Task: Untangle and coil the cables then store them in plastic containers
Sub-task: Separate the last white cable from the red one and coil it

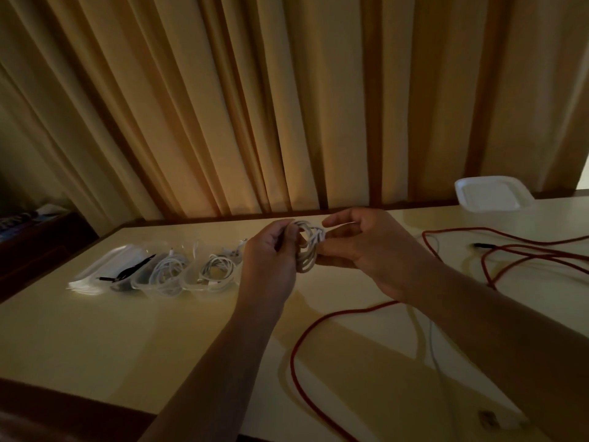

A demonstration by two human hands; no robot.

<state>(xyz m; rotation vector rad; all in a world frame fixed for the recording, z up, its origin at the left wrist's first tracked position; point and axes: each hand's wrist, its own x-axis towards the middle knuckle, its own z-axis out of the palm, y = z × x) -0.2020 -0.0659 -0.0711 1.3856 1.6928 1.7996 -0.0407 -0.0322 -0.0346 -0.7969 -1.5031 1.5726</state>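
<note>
**Currently: white coil held in both grips over the bench**

From the head view, you hold a small white cable coil (307,247) in the air above the middle of the bench (111,339), toward its far edge. Your left grip (271,260) has its fingers curled round the coil's left side. Your right grip (366,247) pinches the right side between thumb and curled fingers, with the forefinger reaching over the top. The loops stand roughly upright between your two palms.

Near the far left corner of the bench sits a row of three clear plastic containers, packed close side by side. The left container (119,286) carries a black cable (134,269). The middle container (143,286) and the right container (191,283) each hold a coiled white cable (167,271). Just left of the row lies a flat clear plastic stack (90,277); you cannot tell whether these are lids or trays.

At the far right corner rests a white square container (492,196), well apart from the row. A loose red cable (292,362) sprawls over the right half of the bench and passes under your right forearm, with a dark plug (478,245) among its loops. A pleated curtain (287,106) hangs behind the far edge.
</note>
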